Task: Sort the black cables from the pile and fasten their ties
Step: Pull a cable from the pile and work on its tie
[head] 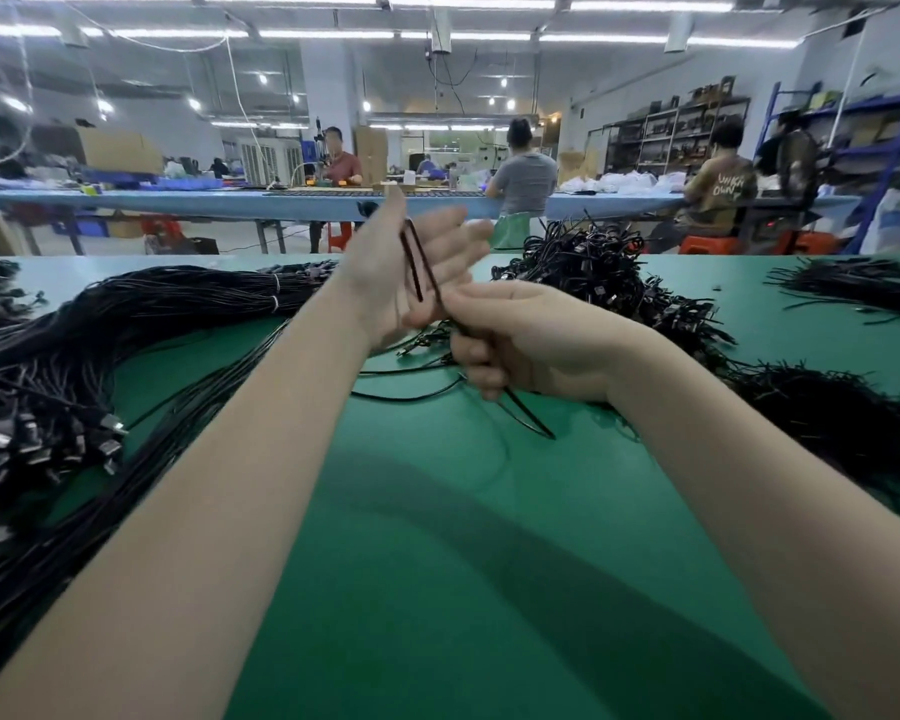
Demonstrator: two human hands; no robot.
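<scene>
Right hand pinches a black cable looped over the raised, flat-fingered left hand, just beyond it. With so light a hold, I judge the loop could slide off the straight fingers and unwind before the tie goes on.

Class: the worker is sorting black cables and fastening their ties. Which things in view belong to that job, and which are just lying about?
Belong to the job:
left hand
right hand
looped cable
tangled cable pile
long cable bundle

Lying about:
blue shelving
cardboard box
red stools
</scene>
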